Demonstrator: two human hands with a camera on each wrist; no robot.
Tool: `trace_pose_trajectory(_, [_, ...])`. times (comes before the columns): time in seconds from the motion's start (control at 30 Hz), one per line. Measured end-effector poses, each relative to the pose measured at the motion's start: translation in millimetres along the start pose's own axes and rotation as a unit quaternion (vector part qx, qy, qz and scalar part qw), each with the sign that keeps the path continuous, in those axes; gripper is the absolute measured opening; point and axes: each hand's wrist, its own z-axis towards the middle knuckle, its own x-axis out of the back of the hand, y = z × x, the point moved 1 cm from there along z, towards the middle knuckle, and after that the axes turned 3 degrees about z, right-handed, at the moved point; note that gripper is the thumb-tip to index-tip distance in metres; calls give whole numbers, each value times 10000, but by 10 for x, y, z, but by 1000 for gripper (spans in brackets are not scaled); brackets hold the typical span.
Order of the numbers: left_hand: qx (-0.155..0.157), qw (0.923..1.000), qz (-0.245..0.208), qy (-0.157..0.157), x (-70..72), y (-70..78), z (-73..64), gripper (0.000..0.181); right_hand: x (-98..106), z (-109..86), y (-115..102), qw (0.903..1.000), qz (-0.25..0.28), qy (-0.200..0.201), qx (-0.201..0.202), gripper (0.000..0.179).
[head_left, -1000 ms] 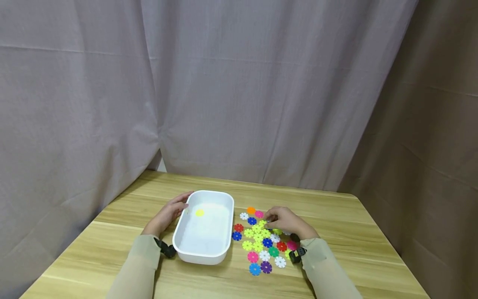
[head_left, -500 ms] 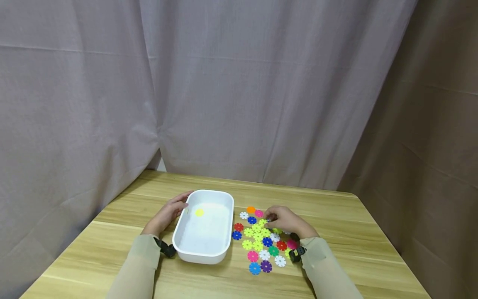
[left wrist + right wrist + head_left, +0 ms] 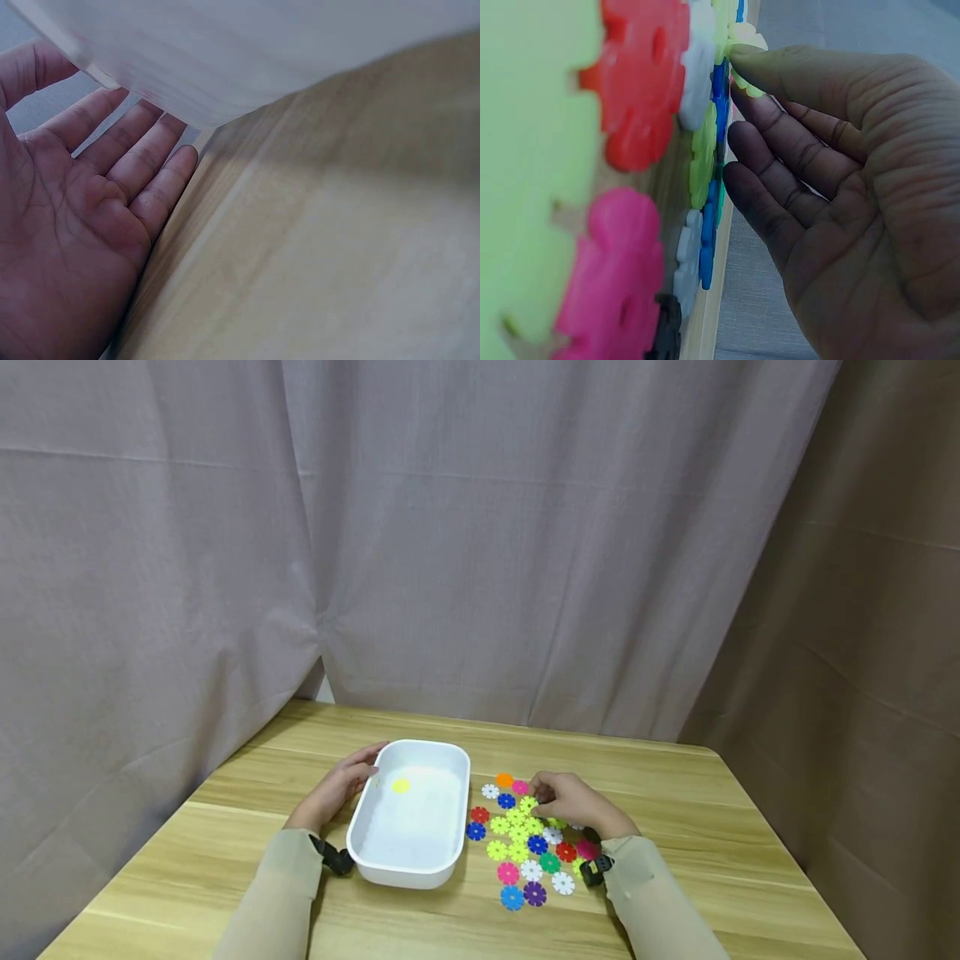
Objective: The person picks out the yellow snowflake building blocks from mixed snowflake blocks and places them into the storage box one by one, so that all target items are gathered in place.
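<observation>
My left hand (image 3: 341, 789) holds the left wall of a white plastic tub (image 3: 408, 868). Its thumb hooks over the rim, and in the left wrist view the fairly straight fingers (image 3: 139, 142) lie against the outside. A yellow disc (image 3: 401, 786) lies inside the tub. Over the loose pieces on the right is my right hand (image 3: 573, 802). In the right wrist view its thumb and index finger pinch a yellow-green notched snowflake disc (image 3: 748, 84), partly hidden by the thumb; the other fingers are loosely bent.
Several snowflake discs lie flat on the wooden table (image 3: 420, 927), among them a yellow-green cluster (image 3: 517, 834), a purple disc (image 3: 535, 894), a light blue one (image 3: 512, 898) and an orange one (image 3: 504, 780). Grey curtain (image 3: 480, 568) hangs behind the table.
</observation>
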Motion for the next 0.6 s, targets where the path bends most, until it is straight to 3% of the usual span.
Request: trace_pose_trajectory(0.6, [-22,10000,-24,-63,1,12,-6,60,18,-17,-63,9998,134,97,63,9])
